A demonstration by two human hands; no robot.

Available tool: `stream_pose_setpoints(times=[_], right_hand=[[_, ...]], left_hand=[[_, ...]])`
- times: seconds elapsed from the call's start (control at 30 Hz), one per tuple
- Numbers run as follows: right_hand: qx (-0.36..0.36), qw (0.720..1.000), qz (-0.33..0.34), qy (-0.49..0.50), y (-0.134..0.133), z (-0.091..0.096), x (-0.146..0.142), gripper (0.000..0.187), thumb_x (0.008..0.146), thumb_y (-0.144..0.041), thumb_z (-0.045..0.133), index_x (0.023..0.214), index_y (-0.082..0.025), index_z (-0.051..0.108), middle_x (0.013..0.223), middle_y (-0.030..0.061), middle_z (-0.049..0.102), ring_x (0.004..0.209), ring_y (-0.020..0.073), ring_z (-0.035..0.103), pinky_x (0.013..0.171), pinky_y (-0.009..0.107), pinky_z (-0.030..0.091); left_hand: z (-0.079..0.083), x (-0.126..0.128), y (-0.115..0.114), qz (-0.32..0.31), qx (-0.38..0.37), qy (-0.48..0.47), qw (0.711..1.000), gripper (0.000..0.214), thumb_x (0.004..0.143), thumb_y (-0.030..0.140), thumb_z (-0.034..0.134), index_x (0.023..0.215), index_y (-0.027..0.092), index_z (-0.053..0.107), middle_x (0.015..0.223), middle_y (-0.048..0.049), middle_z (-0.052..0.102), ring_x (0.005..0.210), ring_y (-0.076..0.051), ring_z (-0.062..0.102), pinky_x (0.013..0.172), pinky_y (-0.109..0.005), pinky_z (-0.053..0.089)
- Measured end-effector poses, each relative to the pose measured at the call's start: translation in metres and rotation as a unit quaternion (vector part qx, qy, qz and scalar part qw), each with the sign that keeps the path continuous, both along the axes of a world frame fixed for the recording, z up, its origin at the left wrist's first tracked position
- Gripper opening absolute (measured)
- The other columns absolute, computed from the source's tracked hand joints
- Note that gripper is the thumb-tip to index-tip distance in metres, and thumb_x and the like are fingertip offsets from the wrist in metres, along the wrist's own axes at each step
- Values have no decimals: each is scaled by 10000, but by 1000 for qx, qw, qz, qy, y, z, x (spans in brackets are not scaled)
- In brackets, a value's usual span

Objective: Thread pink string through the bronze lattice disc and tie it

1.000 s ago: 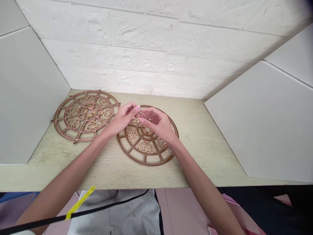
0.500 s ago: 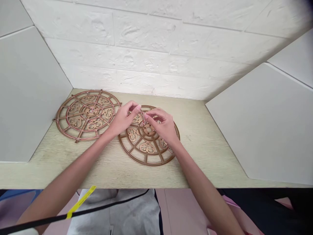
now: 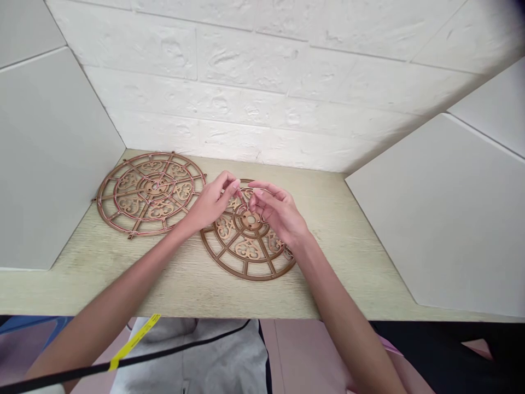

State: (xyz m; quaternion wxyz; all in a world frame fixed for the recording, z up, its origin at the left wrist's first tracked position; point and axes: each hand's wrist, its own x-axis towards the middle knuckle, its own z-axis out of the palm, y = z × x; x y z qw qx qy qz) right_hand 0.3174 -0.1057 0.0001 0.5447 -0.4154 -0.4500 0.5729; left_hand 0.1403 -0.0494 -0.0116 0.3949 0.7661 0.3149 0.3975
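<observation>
Two round openwork bronze-coloured plastic discs lie flat on the shelf. The left disc [image 3: 150, 194] has a thin pink thread laced along its spokes and rings. My left hand [image 3: 215, 202] pinches something very fine, probably a pale thread, above the upper left rim of the right disc [image 3: 246, 249]. My right hand [image 3: 279, 212] hovers over that disc's hub, its thumb and fingers apart. The thread between my hands is too fine to follow. My hands hide the disc's upper part.
A white brick-textured wall [image 3: 262, 87] stands behind the pale wood-grain shelf [image 3: 348, 257], with grey panels [image 3: 49, 158] on both sides. Below the shelf's front edge hang a black cord [image 3: 123, 364] with a yellow tag and a grey garment.
My right hand has lifted and opened away from the hub, moving slightly right. My left hand has shifted slightly right, still pinched. The view has tilted a little.
</observation>
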Motion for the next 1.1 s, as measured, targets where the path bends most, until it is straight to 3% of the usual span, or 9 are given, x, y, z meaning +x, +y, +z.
stream_pose_setpoints(times=[0.17,0.33,0.5,0.6,0.7,0.83,0.9,1.0,1.1], right_hand=[[54,998,0,29,2,2,3,397,879,-518,613,1146,-224,627,722,-3,623,670,149,593,710,323,528],[72,997,-36,-20,5,-5,1,295,877,-432,654,1084,-222,664,863,17,677,783,145,621,712,279,510],[127,986,2,-112,0,-4,-6,243,863,-392,693,1043,-228,699,1161,44,688,1122,189,611,983,314,471],[116,989,51,-73,-3,-1,-8,242,863,-391,709,1050,-244,664,1055,26,699,997,158,645,914,300,496],[90,991,80,-51,-3,-1,-9,239,826,-357,759,995,-238,639,870,-4,679,772,120,633,735,259,494],[84,992,67,-71,-1,-3,-9,207,829,-386,751,857,-200,665,672,-23,599,572,87,514,549,231,393],[81,994,43,-59,1,-3,-7,238,811,-415,763,857,-194,686,626,-30,559,537,81,460,515,230,354],[71,997,-5,-38,2,-1,-5,292,781,-457,779,835,-184,689,583,-40,504,533,82,415,512,235,328],[64,997,-39,-30,2,1,-3,339,754,-501,784,776,-182,672,589,-35,496,563,92,418,551,247,351]], left_hand=[[3,0,3,-18,-133,-99,986,453,918,607,541,936,156,519,884,-48,652,808,-120,611,607,-199,443],[15,-5,2,-66,-311,-245,916,458,782,527,767,913,149,546,931,-43,660,826,-101,632,580,-154,455],[19,-5,-1,-94,-403,-321,852,476,682,418,880,897,135,564,865,-19,646,737,-86,623,536,-139,460],[18,-5,-1,-97,-421,-345,833,410,713,354,866,904,130,581,866,-19,655,704,-83,620,495,-133,445],[18,-6,0,-97,-441,-373,810,261,796,246,793,897,129,583,887,-28,668,706,-87,636,479,-128,436],[19,-6,0,-122,-512,-416,741,31,897,119,602,907,139,579,899,-21,658,720,-91,650,491,-136,464],[18,-6,0,-122,-542,-418,719,65,930,114,522,902,138,576,887,-23,648,710,-93,644,494,-144,477],[15,-7,2,-123,-558,-389,723,111,957,201,521,885,134,572,883,-35,636,742,-108,649,535,-162,517],[12,-8,3,-143,-521,-323,777,229,900,342,661,873,132,573,886,-41,620,798,-128,648,585,-176,539]])
